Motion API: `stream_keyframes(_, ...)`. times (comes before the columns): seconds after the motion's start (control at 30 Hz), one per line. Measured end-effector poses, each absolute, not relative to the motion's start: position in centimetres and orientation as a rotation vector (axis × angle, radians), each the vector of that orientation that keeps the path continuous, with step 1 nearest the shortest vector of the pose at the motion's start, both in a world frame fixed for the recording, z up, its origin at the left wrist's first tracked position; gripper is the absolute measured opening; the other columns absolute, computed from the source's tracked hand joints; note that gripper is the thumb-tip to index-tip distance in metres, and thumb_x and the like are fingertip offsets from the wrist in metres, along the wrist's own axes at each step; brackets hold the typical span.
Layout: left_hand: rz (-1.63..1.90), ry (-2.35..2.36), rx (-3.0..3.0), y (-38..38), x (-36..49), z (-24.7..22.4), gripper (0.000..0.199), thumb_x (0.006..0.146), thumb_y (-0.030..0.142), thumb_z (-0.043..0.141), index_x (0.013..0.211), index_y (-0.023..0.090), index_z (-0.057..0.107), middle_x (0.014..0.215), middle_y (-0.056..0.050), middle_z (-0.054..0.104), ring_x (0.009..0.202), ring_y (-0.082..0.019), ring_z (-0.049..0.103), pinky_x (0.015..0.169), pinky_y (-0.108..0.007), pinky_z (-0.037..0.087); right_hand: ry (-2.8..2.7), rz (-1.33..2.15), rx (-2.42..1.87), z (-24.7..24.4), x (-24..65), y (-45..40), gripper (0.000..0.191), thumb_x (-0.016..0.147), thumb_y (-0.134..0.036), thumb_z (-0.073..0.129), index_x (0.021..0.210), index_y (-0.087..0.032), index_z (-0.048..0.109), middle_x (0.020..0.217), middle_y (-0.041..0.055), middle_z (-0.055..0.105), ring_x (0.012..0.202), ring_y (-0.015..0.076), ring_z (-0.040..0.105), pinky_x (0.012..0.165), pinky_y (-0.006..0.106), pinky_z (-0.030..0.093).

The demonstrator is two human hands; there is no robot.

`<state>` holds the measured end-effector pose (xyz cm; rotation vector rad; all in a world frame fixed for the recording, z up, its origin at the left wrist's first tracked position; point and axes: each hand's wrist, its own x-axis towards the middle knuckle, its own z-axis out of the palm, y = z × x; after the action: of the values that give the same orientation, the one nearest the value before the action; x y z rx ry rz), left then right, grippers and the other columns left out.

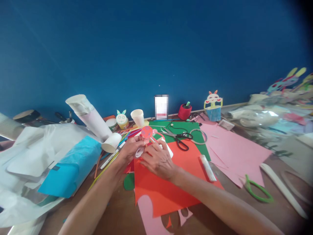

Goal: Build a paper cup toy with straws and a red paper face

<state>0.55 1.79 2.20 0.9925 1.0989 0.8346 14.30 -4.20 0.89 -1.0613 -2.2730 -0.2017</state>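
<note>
My left hand (134, 147) pinches a round orange-red paper cutout (147, 132) with small drawn marks, held up in front of me. A small white ring, perhaps a tape roll (139, 152), sits at its fingers. My right hand (157, 160) is closed beside it, fingertips bent in close to the cutout's lower part; what they grip is hidden. Behind the right hand, a white paper cup (168, 150) is partly covered. Under both hands lies an orange-red paper sheet (176, 182). Black-handled scissors (182, 140) rest open on a green sheet (205, 150) just beyond.
A glue stick (207, 168) lies on the orange sheet's right side. Pink paper (239, 147) and a bent green pipe cleaner (259, 192) are to the right. Leftward are a blue package (73, 166), a tipped cup (111, 142) and markers (112, 156). A blue wall (156, 49) closes the back.
</note>
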Motion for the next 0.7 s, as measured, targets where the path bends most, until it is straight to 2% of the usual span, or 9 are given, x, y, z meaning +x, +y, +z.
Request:
stream_keyframes(0.13, 0.845, 1.044, 0.904, 1.6, 1.0, 1.7, 0.02, 0.054, 0.017, 0.067, 0.065, 0.014, 0.051, 0.048, 0.005, 0.052, 0.04, -0.007, 0.046, 0.039, -0.017, 0.029, -2.301, -0.237, -1.12, 0.0, 13.6, -4.2, 0.021, 0.078, -0.038, 0.055, 0.087, -0.02, 0.059, 0.089, 0.006, 0.058, 0.089, 0.0221, 0.044, 0.08, 0.041, 0.027)
stream_keyframes(0.27, 0.836, 1.038, 0.847, 1.6, 1.4, 1.1, 0.02, 0.053, 0.016, 0.068, 0.064, 0.013, 0.052, 0.052, 0.003, 0.055, 0.045, -0.008, 0.051, 0.043, -0.017, 0.035, -2.282, -0.308, -1.158, -1.1, 13.0, -4.1, 0.013, 0.082, -0.027, 0.05, 0.083, -0.018, 0.059, 0.085, 0.006, 0.058, 0.086, 0.0214, 0.044, 0.076, 0.04, 0.029)
stream_keyframes(0.43, 0.816, 1.041, 0.826, 1.4, 1.5, 1.4, 0.019, 0.052, 0.013, 0.067, 0.064, 0.013, 0.053, 0.051, 0.003, 0.056, 0.046, -0.008, 0.052, 0.044, -0.018, 0.037, -2.28, -0.316, -1.124, -1.6, 12.9, -3.9, 0.012, 0.083, -0.017, 0.046, 0.081, -0.018, 0.058, 0.082, 0.0049, 0.057, 0.086, 0.0203, 0.045, 0.078, 0.039, 0.029)
stream_keyframes(0.7, 0.754, 1.012, 0.86, 1.8, 0.7, 1.4, 0.021, 0.052, 0.013, 0.069, 0.067, 0.012, 0.055, 0.055, 0.0, 0.058, 0.049, -0.01, 0.055, 0.048, -0.019, 0.039, -2.274, -0.182, -1.057, 0.0, 13.2, -4.8, 0.016, 0.083, -0.026, 0.045, 0.08, -0.018, 0.059, 0.08, 0.005, 0.059, 0.084, 0.0203, 0.046, 0.078, 0.04, 0.029)
